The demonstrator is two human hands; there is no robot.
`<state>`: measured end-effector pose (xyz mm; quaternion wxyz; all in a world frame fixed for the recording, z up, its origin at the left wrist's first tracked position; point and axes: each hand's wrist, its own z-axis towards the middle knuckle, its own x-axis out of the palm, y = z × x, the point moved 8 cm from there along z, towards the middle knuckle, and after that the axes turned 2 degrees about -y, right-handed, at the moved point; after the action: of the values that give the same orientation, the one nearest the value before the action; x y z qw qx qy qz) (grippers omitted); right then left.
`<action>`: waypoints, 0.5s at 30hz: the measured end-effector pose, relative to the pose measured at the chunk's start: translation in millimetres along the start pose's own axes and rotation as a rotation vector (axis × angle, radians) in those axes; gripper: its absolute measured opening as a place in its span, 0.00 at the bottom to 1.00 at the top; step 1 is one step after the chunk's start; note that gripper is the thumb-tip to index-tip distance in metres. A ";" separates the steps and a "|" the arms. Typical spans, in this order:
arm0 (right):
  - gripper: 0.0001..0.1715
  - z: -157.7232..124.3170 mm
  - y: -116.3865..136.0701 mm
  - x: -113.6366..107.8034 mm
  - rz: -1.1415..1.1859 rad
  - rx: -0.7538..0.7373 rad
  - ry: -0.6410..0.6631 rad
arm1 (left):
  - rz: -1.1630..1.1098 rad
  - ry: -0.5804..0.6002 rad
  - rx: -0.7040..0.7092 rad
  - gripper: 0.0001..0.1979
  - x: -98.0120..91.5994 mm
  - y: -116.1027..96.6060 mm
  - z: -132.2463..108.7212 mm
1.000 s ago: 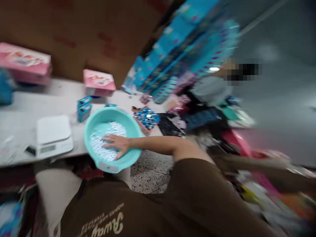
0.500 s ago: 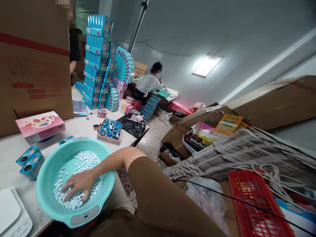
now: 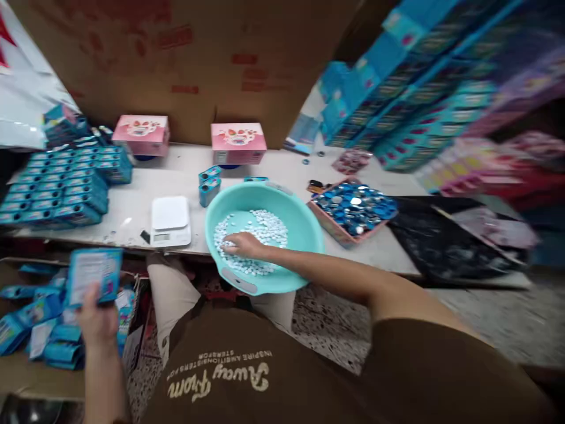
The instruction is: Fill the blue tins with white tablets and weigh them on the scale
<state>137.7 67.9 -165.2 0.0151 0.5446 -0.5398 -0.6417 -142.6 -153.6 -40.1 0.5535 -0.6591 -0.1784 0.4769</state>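
Note:
In my left hand (image 3: pixel 97 318) is a small blue printed carton (image 3: pixel 93 274), held upright over a brown box (image 3: pixel 30 377) full of similar blue cartons (image 3: pixel 44 318). My right hand (image 3: pixel 244 244) is down inside a turquoise basin (image 3: pixel 306 227), its fingers drawn together among small white tablets (image 3: pixel 271 227). How many tablets they grip is hidden. The basin overhangs the near table edge above my lap. Two blue cartons with round dark openings (image 3: pixel 209 187) stand just left of the basin.
A white scale (image 3: pixel 170 219) sits left of the basin, beside rows of blue cartons (image 3: pixel 57 188). To the right are a tray of blue and silver caps (image 3: pixel 353 206) and a black bag (image 3: pixel 441 241). Pink boxes (image 3: pixel 238 141) stand before a big cardboard box (image 3: pixel 282 76).
The view has swung left and down, bringing my left hand with the blue carton into sight. My right hand stays in the basin, its spread fingers now gathered closer.

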 end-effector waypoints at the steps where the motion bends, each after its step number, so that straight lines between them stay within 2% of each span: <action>1: 0.12 -1.7 -0.5 -2.3 0.091 0.048 -0.030 | -0.087 -0.053 -0.017 0.19 -6.9 0.5 -5.7; 3: 0.16 -8.2 -0.8 -9.3 0.328 0.171 -0.078 | -0.247 -0.070 0.000 0.20 3.4 -9.7 -11.8; 6: 0.20 -23.5 4.4 -24.9 0.689 0.346 -0.112 | -0.294 0.098 0.121 0.21 51.5 -48.0 -17.2; 8: 0.19 -34.1 11.2 -36.6 0.996 0.419 -0.114 | -0.266 0.213 0.212 0.21 81.7 -76.7 -24.6; 11: 0.17 -47.8 18.0 -56.1 1.450 0.433 -0.134 | -0.132 0.349 0.361 0.20 116.8 -112.0 -40.6; 15: 0.20 -65.4 5.1 -74.2 1.706 0.412 -0.204 | -0.044 0.412 0.507 0.18 152.7 -138.7 -58.5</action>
<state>211.7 66.6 -99.4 0.3424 -0.1118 -0.8659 -0.3472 19.9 -24.9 14.9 0.7346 -0.5789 0.0473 0.3508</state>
